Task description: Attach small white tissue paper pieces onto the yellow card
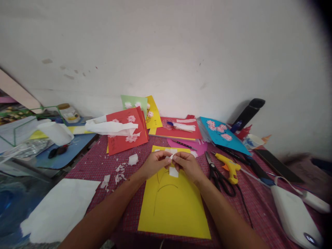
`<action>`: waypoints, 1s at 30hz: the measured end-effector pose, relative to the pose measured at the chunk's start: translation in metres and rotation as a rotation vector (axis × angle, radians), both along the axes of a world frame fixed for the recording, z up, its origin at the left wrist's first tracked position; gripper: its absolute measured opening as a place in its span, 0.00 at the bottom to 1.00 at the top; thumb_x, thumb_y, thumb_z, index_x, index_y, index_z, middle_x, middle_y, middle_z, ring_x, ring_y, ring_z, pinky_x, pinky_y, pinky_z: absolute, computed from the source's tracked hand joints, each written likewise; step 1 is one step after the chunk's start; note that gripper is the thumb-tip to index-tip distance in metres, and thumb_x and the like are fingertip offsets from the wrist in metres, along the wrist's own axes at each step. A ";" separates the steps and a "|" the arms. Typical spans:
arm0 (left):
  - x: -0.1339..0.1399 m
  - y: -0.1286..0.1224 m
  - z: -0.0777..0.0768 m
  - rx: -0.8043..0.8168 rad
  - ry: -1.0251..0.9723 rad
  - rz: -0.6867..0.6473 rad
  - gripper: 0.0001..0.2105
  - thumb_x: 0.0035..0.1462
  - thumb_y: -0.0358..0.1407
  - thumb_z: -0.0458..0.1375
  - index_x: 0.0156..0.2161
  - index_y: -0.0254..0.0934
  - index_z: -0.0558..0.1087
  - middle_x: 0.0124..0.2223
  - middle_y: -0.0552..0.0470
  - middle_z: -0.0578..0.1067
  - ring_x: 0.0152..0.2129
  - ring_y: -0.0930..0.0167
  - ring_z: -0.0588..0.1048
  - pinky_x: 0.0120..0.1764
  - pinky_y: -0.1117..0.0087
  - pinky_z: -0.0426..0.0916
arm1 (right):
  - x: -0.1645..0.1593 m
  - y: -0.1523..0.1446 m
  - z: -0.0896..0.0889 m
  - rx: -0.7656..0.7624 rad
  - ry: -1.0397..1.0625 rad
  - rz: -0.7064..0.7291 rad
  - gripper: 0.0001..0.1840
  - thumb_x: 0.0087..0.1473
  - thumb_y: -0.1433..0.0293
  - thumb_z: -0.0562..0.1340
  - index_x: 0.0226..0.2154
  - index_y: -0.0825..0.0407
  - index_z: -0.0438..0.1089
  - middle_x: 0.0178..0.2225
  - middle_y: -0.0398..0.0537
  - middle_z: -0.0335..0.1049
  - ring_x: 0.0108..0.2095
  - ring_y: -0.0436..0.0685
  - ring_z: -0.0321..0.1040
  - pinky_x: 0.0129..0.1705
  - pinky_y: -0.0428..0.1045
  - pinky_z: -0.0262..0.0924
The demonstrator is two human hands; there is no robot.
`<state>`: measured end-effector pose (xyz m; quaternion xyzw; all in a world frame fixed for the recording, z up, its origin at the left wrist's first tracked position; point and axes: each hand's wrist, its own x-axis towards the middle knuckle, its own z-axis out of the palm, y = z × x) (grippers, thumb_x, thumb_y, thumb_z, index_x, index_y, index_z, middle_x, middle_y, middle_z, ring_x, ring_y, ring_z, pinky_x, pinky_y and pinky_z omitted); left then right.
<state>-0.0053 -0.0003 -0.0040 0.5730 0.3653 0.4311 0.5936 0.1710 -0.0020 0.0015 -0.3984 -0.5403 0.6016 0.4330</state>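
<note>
My left hand (156, 162) and my right hand (187, 164) meet over the upper part of a yellow sheet of paper (176, 211). Between their closed fingertips is a small piece of white tissue paper (171, 156), pinched from both sides. Just below the fingers a white paper square (173, 172) lies on the sheet, with more white pieces behind the hands. Dark curved pencil lines mark the sheet's left half.
Black scissors (217, 174) and a yellow glue gun (230, 166) lie to the right, with a white power bank-like box (294, 216) beyond. Red flower cards (121, 138) and a blue card (223, 136) stand behind. Torn white scraps (120, 173) and a large white sheet (61, 207) lie left.
</note>
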 end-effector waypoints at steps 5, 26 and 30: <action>-0.001 0.000 0.001 0.031 0.013 -0.022 0.17 0.53 0.42 0.60 0.44 0.32 0.74 0.33 0.48 0.75 0.26 0.74 0.72 0.31 0.73 0.67 | 0.001 0.000 0.003 -0.002 0.004 0.008 0.14 0.49 0.60 0.64 0.24 0.54 0.68 0.17 0.41 0.64 0.17 0.47 0.57 0.21 0.44 0.49; 0.002 0.002 -0.006 0.076 0.066 0.050 0.14 0.49 0.35 0.62 0.42 0.33 0.74 0.33 0.51 0.73 0.25 0.76 0.70 0.29 0.75 0.67 | -0.002 -0.001 0.005 -0.020 -0.010 -0.011 0.10 0.46 0.64 0.65 0.22 0.54 0.68 0.16 0.40 0.63 0.17 0.46 0.56 0.20 0.44 0.47; 0.003 0.002 -0.009 0.056 0.033 0.067 0.15 0.48 0.35 0.62 0.43 0.34 0.72 0.31 0.53 0.72 0.24 0.76 0.70 0.28 0.75 0.67 | -0.002 -0.002 0.005 -0.005 -0.032 -0.034 0.09 0.46 0.66 0.64 0.21 0.54 0.67 0.15 0.39 0.62 0.16 0.46 0.55 0.20 0.44 0.47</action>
